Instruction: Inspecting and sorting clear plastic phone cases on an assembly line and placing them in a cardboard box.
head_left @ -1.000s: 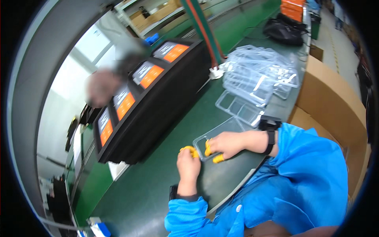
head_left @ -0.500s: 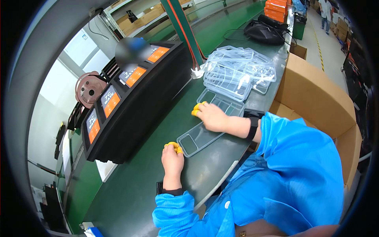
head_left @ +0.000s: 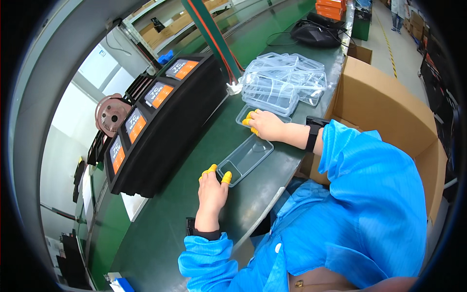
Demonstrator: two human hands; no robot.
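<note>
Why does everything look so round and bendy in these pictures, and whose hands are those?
There's no robot here! They're a person's own hands, with yellow covers on some fingertips. Every picture comes from a camera worn on that person's head, looking down. Its very wide lens bends straight edges.

On the green table lie a pile of clear plastic trays and a long black stand. The left hand is at the near end of one clear tray, fingers spread. The right hand is at another tray beside the pile; I can't tell whether it grips it.
</note>
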